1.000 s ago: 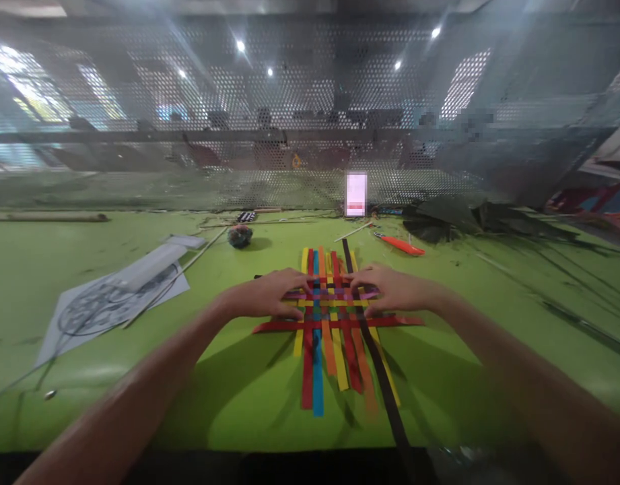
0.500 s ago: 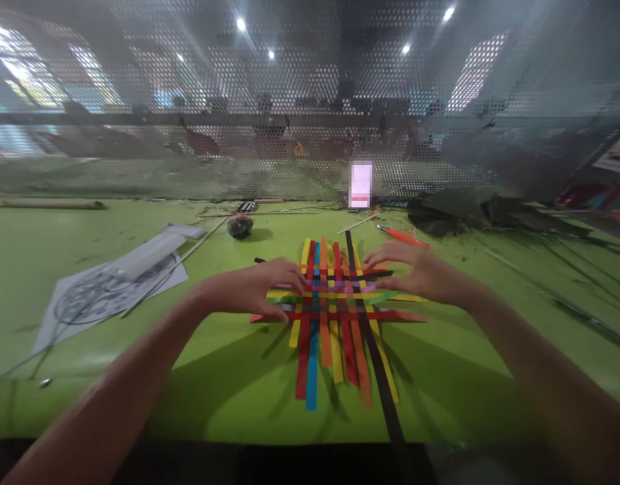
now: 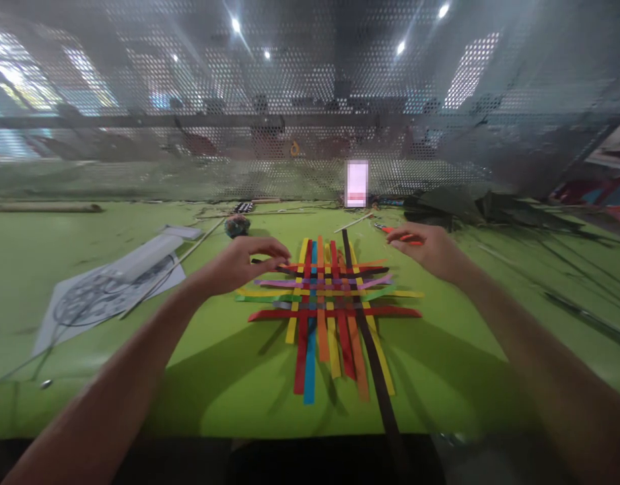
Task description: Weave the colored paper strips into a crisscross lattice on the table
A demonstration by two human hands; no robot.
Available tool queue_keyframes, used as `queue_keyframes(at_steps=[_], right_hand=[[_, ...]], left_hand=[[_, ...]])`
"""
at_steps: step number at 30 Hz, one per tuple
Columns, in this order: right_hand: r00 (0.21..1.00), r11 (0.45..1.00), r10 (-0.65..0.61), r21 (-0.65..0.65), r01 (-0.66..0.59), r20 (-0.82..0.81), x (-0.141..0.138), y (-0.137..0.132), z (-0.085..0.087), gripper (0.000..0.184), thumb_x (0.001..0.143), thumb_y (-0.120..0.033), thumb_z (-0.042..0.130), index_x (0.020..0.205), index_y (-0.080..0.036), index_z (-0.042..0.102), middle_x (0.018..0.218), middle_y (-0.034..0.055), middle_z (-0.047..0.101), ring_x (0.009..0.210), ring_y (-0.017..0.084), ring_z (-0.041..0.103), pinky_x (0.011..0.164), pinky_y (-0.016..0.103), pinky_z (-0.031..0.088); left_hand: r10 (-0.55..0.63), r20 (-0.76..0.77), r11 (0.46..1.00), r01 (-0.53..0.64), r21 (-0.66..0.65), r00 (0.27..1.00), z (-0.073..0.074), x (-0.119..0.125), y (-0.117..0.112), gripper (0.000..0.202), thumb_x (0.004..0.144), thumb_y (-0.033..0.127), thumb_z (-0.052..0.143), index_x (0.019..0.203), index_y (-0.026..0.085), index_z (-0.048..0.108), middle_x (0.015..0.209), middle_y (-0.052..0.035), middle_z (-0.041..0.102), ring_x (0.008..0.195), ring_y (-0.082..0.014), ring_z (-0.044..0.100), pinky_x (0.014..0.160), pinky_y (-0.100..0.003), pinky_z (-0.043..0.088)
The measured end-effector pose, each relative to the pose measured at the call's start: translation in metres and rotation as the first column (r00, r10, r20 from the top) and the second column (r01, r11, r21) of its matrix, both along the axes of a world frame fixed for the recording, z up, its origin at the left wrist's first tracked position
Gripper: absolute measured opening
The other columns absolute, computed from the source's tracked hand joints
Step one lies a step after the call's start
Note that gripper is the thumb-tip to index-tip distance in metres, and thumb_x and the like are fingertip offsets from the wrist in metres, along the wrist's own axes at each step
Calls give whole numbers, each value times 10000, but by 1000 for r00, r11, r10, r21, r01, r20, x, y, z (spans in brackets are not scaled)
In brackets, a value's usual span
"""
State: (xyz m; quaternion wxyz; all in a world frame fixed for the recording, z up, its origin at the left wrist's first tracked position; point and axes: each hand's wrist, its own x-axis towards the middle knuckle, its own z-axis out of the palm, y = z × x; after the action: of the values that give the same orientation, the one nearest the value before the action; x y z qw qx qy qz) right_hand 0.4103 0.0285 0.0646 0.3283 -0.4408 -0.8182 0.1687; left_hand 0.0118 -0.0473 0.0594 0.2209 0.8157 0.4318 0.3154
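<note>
In front of me a woven mat of coloured strips [image 3: 320,294] lies on the green table, its loose ends spreading out on all sides. One long black strip [image 3: 374,343] runs through it and over the near table edge. My left hand [image 3: 242,263] is at the mat's upper left corner, fingers stretched and thumb apart, over the end of a dark cross strip; whether it touches the strip I cannot tell. Off the upper right corner hovers my right hand [image 3: 428,248], its fingers loosely apart. Just behind those fingers lies an orange-handled cutter [image 3: 408,237], partly covered by them.
Printed paper sheets [image 3: 108,289] and a thin stick [image 3: 201,241] lie to the left. A dark mottled ball [image 3: 237,225] sits beyond my left hand. Dark leaf-like pieces [image 3: 441,210] lie at the back right, before a perforated screen [image 3: 299,128]. A dark pen-like rod [image 3: 587,316] is at far right.
Both hands have drawn away from the weave. My left hand moved up and left to its far corner; my right moved up and right toward the orange cutter. More strip ends are uncovered.
</note>
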Motion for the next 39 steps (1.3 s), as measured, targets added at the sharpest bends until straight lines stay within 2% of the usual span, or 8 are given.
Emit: queue_keyframes(at_steps=[3,5,8,13,19,23,27,39], right_hand=[[994,994,-104,36,106,-38,8,10,-3,336,851,-552,675,950,-252,790,1002,87,804,887,281,727,835,433,589],[987,986,-154,52,156,-48,13,14,-4,345,845,-561,667,942,-253,790,890,69,788,780,258,706,730,393,578],[980,980,-190,51,193,-65,17,16,-6,322,857,-524,635,948,-254,785,666,20,687,635,223,647,621,350,530],[980,985,-172,-39,169,-97,16,14,-9,352,875,-469,605,1071,-229,770,577,3,650,572,224,641,622,367,542],[977,984,-164,-100,150,-138,12,14,-13,350,909,-455,574,1152,-258,732,807,59,794,698,250,712,695,407,606],[964,995,-96,-63,83,-248,11,23,-20,332,859,-403,628,1146,-260,715,968,81,794,904,269,758,904,474,620],[971,992,-124,-11,124,-206,14,29,-25,343,827,-409,695,1146,-288,727,1054,87,771,1001,298,742,944,517,617],[970,991,-89,75,109,-226,18,41,-39,292,836,-428,735,1107,-321,757,993,78,779,921,295,749,877,493,628]], left_hand=[[199,121,980,-196,-34,972,-4,-14,9,353,948,482,621,1087,177,732,783,-62,771,652,-196,721,663,-316,595],[286,150,958,-283,-43,946,-7,-22,14,357,913,454,624,1100,171,735,681,-38,742,433,-137,582,473,-253,487],[368,187,929,-370,-24,911,-7,-29,16,299,844,399,625,978,168,759,632,-31,724,315,-99,455,358,-231,372],[460,294,882,-470,-41,838,1,-35,11,197,750,332,610,724,172,722,722,-80,756,395,-178,639,376,-276,489],[475,371,871,-486,-69,798,2,-47,14,205,707,303,611,786,168,743,830,-97,785,485,-201,707,414,-294,575],[536,363,831,-553,-67,762,-3,-52,17,249,703,291,574,805,152,754,779,-89,787,457,-199,700,363,-253,514],[562,373,811,-581,-70,738,-5,-51,17,248,691,261,543,773,151,750,746,-76,784,441,-202,696,360,-256,510],[469,354,843,-530,93,809,-17,-54,31,244,790,304,575,868,148,745,475,0,646,414,-158,639,421,-207,435]])
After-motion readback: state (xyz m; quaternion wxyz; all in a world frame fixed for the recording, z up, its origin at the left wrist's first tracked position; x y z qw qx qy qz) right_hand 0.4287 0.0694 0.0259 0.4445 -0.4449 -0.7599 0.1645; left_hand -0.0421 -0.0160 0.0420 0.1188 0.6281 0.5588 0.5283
